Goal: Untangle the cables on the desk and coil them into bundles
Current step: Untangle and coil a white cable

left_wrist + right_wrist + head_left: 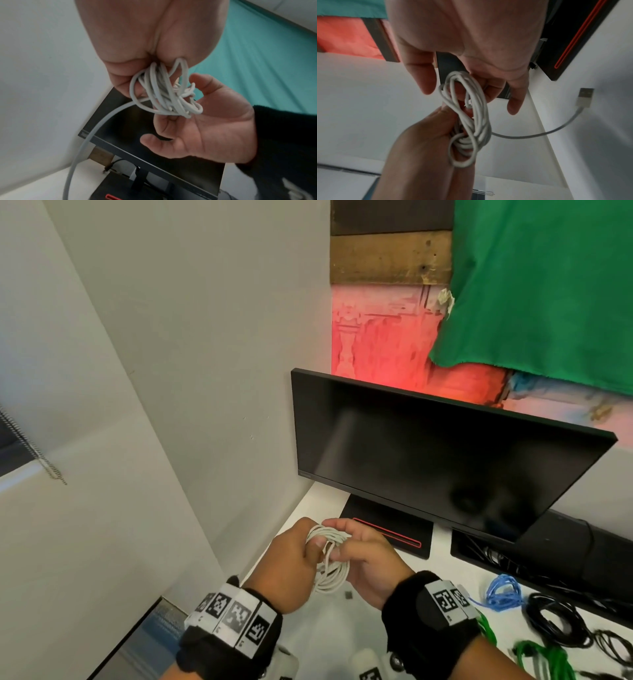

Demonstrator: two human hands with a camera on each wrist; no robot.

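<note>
Both wrists wear black bands with square coded tags as 2 hands meet above the near-left part of the white desk (442,570). At left, the left hand (291,563) clenches its fingers round a coiled white cable (329,559), held clear of the desk. At right, the right hand (366,559) pinches the top loops of that coil with thumb and forefinger, the other fingers loosely spread. From the bundle 1 loose end trails out to a USB plug (584,96). Behind the hands stands a dark monitor (445,457). Blue (505,590), black (551,619) and green cables (544,659) lie on the desk at near right.
</note>
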